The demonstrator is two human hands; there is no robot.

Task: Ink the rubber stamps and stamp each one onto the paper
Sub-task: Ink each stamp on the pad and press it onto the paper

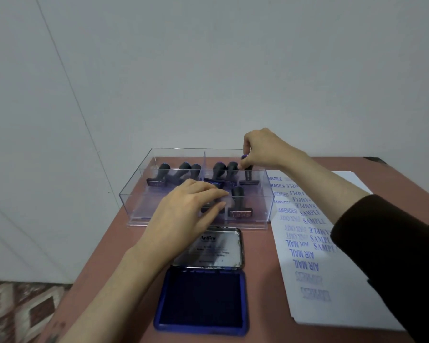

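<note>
A clear plastic box (134,206) holds several black-handled rubber stamps. My right hand (260,151) grips the handle top of an upright stamp (248,178) at the box's back right corner. My left hand (183,214) reaches into the front of the box, fingers bent over a stamp that it mostly hides; a grip cannot be made out. Another stamp (239,206) stands upright just right of those fingers. The open blue ink pad (203,300) lies in front of the box with its metal lid (223,248) folded back. The white paper (332,280) on the right carries blue prints.
The brown table (109,256) ends close on the left, with patterned floor (18,310) below. A white wall stands right behind the box. My dark right sleeve (394,256) crosses over the paper's right part.
</note>
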